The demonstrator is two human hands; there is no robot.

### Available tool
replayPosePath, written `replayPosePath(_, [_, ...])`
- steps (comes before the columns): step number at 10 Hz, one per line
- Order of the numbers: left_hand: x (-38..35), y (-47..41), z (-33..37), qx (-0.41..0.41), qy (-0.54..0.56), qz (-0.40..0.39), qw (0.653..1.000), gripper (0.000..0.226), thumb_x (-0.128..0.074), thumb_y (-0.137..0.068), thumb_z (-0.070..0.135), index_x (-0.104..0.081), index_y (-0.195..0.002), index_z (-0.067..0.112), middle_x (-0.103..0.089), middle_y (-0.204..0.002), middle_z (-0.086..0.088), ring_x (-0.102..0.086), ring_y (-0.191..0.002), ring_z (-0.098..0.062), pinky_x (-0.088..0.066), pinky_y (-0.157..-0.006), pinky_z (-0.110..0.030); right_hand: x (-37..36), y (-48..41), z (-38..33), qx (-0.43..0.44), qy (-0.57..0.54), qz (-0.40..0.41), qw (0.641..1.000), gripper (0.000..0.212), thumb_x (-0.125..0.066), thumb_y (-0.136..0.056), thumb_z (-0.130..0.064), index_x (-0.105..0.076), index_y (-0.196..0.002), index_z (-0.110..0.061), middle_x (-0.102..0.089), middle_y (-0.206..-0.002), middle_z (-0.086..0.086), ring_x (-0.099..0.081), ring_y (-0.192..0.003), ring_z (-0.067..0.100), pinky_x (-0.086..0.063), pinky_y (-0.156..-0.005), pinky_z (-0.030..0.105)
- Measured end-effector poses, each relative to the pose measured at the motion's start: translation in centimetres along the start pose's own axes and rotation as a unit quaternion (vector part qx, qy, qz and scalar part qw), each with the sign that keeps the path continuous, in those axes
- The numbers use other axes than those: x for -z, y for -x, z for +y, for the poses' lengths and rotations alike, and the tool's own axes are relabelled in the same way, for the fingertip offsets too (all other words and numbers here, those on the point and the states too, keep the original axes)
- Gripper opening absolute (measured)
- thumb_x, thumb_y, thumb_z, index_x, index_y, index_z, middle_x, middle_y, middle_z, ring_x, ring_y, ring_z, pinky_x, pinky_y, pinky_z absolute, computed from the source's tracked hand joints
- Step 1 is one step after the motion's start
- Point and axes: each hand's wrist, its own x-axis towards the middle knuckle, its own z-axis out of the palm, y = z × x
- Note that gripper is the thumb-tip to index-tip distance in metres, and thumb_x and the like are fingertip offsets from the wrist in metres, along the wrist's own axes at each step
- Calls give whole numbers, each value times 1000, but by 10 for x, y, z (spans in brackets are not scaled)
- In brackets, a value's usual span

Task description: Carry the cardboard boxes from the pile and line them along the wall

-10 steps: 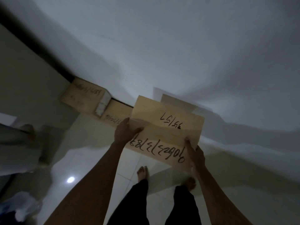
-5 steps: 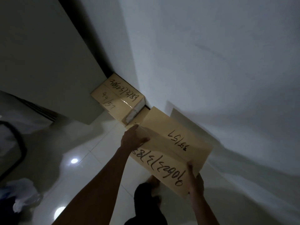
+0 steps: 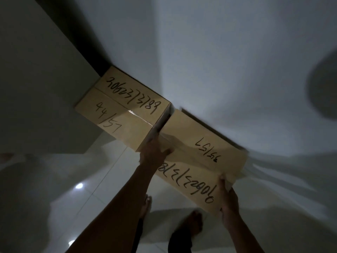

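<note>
Placing step: L hand (image 3: 155, 154) + R hand (image 3: 228, 203) grip carried box (image 3: 198, 156) at its ends, beside placed box (image 3: 125, 108) by wall (image 3: 218, 61). Next: lower flush, then let go.

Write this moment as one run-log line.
left hand: grips held box | right hand: grips it | placed box: against wall | gap: narrow

Two cardboard boxes (image 3: 124, 114) (image 3: 198, 157), two hands (image 3: 153, 156) (image 3: 228, 203), and two bare feet (image 3: 146, 205) (image 3: 196, 223) show.
</note>
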Motion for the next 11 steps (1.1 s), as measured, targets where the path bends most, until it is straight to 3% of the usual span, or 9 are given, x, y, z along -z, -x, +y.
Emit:
replayPosePath(1, [-9, -17, -6, -47, -28, 20, 998, 93, -76, -76, 40, -24, -148, 15, -47, -144, -12, -49, -132, -29, -50, -103, -50, -24, -12, -4, 8, 2, 20, 1000, 123, -38, -44, -107, -62, -130, -24, -68, -124, 18, -64, -113, 42, -52, -98, 60])
replayPosePath(2, [-16, -21, -23, -114, -54, 5, 992, 83, -58, -84, 48, -25, -150, 12, -35, -151, -19, -37, -140, -35, -45, -107, -54, -42, -7, -13, 32, 16, 44, 998, 104, -39, -56, -103, -66, -115, -22, -72, -114, 18, -66, -106, 41, -54, -95, 59])
replayPosePath(3, [-14, -15, -39, -164, -104, -26, 981, 83, -60, -84, 48, -24, -152, 16, -18, -158, -18, -27, -144, -39, -44, -107, -55, -49, -3, -22, 44, 28, 66, 996, 84, -43, -80, -84, -65, -122, -14, -71, -115, 20, -66, -103, 39, -53, -95, 57])
replayPosePath(4, [-9, -8, -50, -202, -155, -10, 967, 87, -67, -86, 39, -20, -153, 10, -11, -160, -25, -20, -147, -43, -40, -110, -57, -50, -9, -19, 42, 34, 62, 997, 101, -36, -65, -95, -64, -123, -18, -72, -115, 17, -67, -105, 39, -54, -95, 57])
replayPosePath(5, [-8, -5, -46, -237, -214, -16, 947, 85, -62, -86, 40, -18, -152, 9, -16, -158, -29, -20, -147, -44, -37, -111, -59, -52, -17, -17, 51, 40, 50, 997, 102, -35, -63, -99, -63, -122, -20, -73, -111, 14, -68, -103, 37, -55, -93, 57])
replayPosePath(7, [2, -10, -49, -228, -275, -61, 932, 85, -52, -94, 42, 0, -156, 16, 12, -163, -17, 5, -151, -36, -5, -122, -55, -58, -36, -11, 38, 34, 55, 997, 109, -36, -65, -101, -58, -128, -14, -71, -114, 18, -68, -101, 37, -57, -90, 51])
replayPosePath(8, [17, -12, -49, -233, -274, -98, 928, 84, -48, -95, 44, 5, -155, 19, 15, -163, -14, 10, -151, -32, 3, -119, -47, -52, -6, -33, 35, 57, 65, 996, 87, -47, -92, -70, -40, -147, -3, -58, -135, 28, -59, -120, 45, -49, -96, 48])
replayPosePath(9, [53, 6, -41, -197, -315, -108, 922, 78, -39, -99, 44, 9, -155, 16, 15, -162, -14, 9, -151, -32, 2, -122, -42, -34, 42, -41, 110, 95, 81, 986, 84, -54, -97, -53, -25, -157, -2, -45, -151, 28, -48, -136, 45, -46, -107, 52])
replayPosePath(11, [167, 154, 25, -204, -296, -85, 929, 72, -29, -101, 46, 6, -155, 13, 15, -163, -10, 12, -151, -27, 7, -120, -36, 34, 237, -69, 259, 160, 112, 946, 78, -59, -94, -52, -39, -152, -4, -53, -144, 21, -49, -135, 37, -42, -109, 46])
